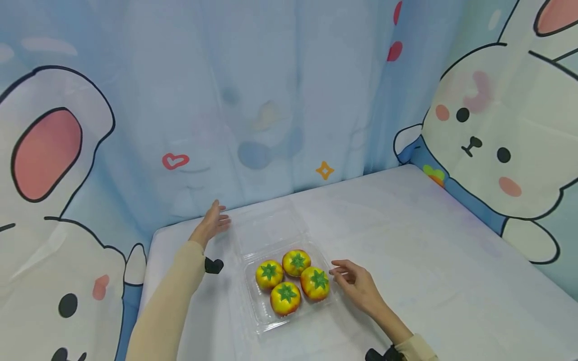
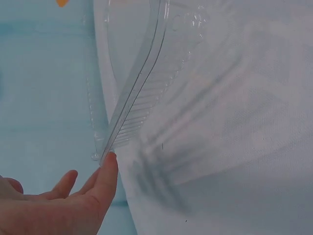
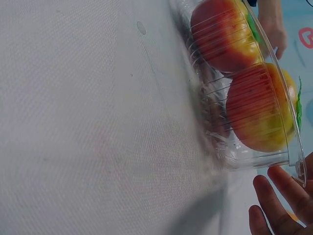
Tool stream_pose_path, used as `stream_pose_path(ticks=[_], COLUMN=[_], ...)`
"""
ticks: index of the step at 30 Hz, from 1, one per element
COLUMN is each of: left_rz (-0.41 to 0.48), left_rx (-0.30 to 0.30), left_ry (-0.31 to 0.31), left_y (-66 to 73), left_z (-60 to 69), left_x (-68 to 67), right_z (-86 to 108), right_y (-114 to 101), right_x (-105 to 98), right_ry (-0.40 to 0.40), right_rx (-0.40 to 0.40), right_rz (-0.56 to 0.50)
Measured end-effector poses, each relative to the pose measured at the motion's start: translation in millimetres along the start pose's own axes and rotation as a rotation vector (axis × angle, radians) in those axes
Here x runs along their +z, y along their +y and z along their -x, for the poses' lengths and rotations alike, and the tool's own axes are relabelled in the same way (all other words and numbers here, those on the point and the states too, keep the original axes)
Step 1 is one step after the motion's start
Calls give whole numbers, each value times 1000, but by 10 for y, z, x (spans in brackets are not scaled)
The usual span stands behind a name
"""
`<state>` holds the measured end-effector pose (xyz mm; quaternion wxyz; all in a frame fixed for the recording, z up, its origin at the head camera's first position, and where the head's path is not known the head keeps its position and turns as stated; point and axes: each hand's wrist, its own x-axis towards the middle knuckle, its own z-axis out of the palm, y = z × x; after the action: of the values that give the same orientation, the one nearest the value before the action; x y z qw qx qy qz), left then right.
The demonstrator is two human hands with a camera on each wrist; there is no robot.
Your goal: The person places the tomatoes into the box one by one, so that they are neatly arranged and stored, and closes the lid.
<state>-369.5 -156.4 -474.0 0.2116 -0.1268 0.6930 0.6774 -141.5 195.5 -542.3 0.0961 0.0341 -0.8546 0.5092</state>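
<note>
A clear plastic clamshell box (image 1: 266,323) lies on the table with its lid folded back toward the curtain. Several round yellow-and-red fruits with green star-shaped tops (image 1: 286,298) sit in its base; two of these fruits (image 3: 261,107) show through the ribbed wall in the right wrist view. My left hand (image 1: 212,224) is at the far left of the lid (image 1: 266,228), fingers extended, and a fingertip meets the lid's edge in the left wrist view. Beside the base's right edge is my right hand (image 1: 358,288), fingers loosely bent around the rim's corner; whether they touch it I cannot tell.
A white cloth covers the table (image 1: 429,260). Behind it hangs a light-blue curtain (image 1: 271,100) printed with cartoon rabbits, meeting the table's back and right edges. Dark straps sit at both wrists.
</note>
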Motion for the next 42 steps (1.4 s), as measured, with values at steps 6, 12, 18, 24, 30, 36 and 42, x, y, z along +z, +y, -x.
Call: stream_pose_path(ticks=[6,12,18,24,30,36,42], left_rz=[6,-21,-14,31,4,-22,65], left_rx=[45,123,191,230,293,375,455], left_ry=[37,44,49,74,92,103,141], left_y=[111,88,70,78,119,127,114], left_z=[30,112,184,278,383,507,683], left_x=[11,55,95,143,173,175,191], right_z=[-51,-43,-12,13,18,23,46], right_y=[-41,-47,-26,-2,3,-28,-62], right_x=[5,17,31,43,50,42,49], right_ry=[5,29,54,61,53,39,35], right_rx=[-18,2,20,39,74,88,98], right_rz=[-16,-14,18,-32,-88,-120,-156])
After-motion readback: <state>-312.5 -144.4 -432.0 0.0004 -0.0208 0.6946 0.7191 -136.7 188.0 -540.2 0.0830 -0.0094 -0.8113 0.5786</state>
